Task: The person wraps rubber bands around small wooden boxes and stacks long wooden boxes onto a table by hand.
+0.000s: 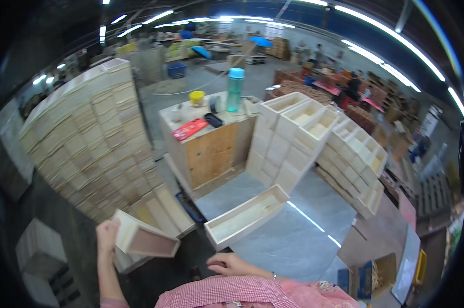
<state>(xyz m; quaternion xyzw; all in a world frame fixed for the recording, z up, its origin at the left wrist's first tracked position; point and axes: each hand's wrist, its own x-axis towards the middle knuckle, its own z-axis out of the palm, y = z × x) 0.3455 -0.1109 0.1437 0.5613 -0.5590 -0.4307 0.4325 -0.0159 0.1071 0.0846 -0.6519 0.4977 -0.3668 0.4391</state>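
At the lower left my left hand is closed on the end of a pale wooden box, which is tilted beside the table. My right hand is in front of my body with its fingers loosely stretched, holding nothing. Just beyond it a long, open-topped wooden box lies slantwise on the grey tabletop, its near end reaching the table's left edge. The two boxes do not touch.
Tall stacks of wooden boxes stand at left and beyond the table. A wooden cabinet bears a teal bottle, a yellow tub and a red packet. A cardboard carton sits at lower right.
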